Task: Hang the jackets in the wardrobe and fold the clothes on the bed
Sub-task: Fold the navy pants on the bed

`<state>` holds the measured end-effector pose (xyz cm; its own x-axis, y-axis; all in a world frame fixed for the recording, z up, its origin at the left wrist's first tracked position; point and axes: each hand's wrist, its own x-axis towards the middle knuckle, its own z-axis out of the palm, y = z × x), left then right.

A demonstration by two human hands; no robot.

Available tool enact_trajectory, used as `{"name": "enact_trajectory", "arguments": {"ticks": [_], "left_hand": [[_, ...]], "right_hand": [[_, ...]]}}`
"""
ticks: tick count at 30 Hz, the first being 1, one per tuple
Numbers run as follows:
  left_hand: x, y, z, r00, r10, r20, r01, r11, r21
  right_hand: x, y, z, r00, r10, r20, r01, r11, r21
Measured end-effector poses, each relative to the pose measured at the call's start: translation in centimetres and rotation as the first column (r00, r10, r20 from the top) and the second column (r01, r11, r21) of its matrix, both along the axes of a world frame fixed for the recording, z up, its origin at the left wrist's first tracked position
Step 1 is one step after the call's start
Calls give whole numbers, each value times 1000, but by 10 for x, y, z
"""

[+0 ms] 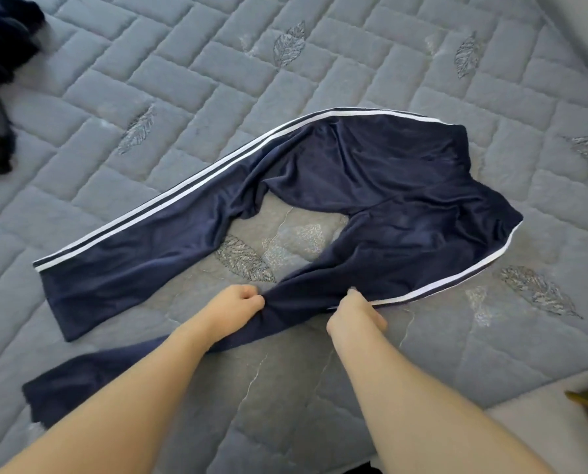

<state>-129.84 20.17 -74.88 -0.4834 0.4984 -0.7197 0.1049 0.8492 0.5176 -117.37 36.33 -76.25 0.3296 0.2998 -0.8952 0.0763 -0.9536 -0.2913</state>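
While both hands grip, track pants [371, 172] (unbranded, white-striped)

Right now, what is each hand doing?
Left hand: gripping the near leg of the navy track pants.
Right hand: gripping the same leg, by its striped edge.

Trousers [371, 186] on bed [183, 80] (clothes pile [2, 46] far left)
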Motion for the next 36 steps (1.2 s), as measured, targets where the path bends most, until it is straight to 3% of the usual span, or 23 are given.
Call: {"name": "enact_trajectory", "arguments": {"ticks": [1, 2, 4, 8, 9, 11, 13, 15, 17, 19, 21, 26, 28, 31, 33, 36], "left_hand": [[-3, -4, 3, 995, 79, 61, -80, 997, 22], [-5, -7, 6, 985, 121, 125, -125, 992, 22], [-2, -8, 9, 963, 147, 225, -150, 989, -5], [13, 7, 11, 893, 146, 427, -206, 974, 99], [16, 13, 12, 922, 112, 371, -169, 978, 124], [17, 25, 13, 993, 75, 96, -93, 976, 197], [6, 27, 15, 958, 212, -191, -140, 933, 331], [-10, 18, 17, 904, 318, -285, -180, 889, 420], [-26, 0, 9, 928, 202, -312, -121, 958, 262], [-34, -27, -3, 971, -16, -239, -4, 997, -83], [-32, -55, -10, 976, -160, -146, 114, 953, -281], [-32, -99, -16, 964, -233, -128, 213, 966, -150], [-33, -108, -8, 992, -118, -44, 116, 992, -48], [-39, -119, 12, 970, 197, 144, -212, 972, 100], [-41, -126, 22, 878, 342, 335, -398, 911, 112], [-41, -136, 31, 674, 467, 572, -544, 838, -44]], "right_hand": [[-3, 0, -4, 988, -118, -102, 122, 992, 32], [-8, 0, 0, 973, -129, -190, 143, 988, 61], [-7, 8, 3, 985, -8, -175, 35, 988, 147], [17, 17, 2, 972, 59, -229, -16, 983, 185], [21, 17, 5, 979, 67, -191, -27, 979, 204], [33, 18, 10, 994, 75, -84, -53, 969, 240], [47, 17, 10, 997, 76, -17, -69, 964, 258], [55, 11, 10, 996, 72, -49, -57, 966, 254], [58, -2, 7, 976, 43, -215, 3, 978, 210], [54, -26, 8, 904, 7, -428, 44, 993, 108], [47, -54, 7, 843, 5, -537, 8, 1000, 23], [18, -108, 5, 788, 63, -612, -78, 997, 1], [4, -120, 7, 774, 102, -625, -112, 993, 23], [-11, -137, 11, 746, 126, -654, -129, 991, 44], [-16, -151, 14, 706, 139, -695, -177, 984, 18], [-18, -174, 20, 678, 179, -712, -274, 962, -19]]}}
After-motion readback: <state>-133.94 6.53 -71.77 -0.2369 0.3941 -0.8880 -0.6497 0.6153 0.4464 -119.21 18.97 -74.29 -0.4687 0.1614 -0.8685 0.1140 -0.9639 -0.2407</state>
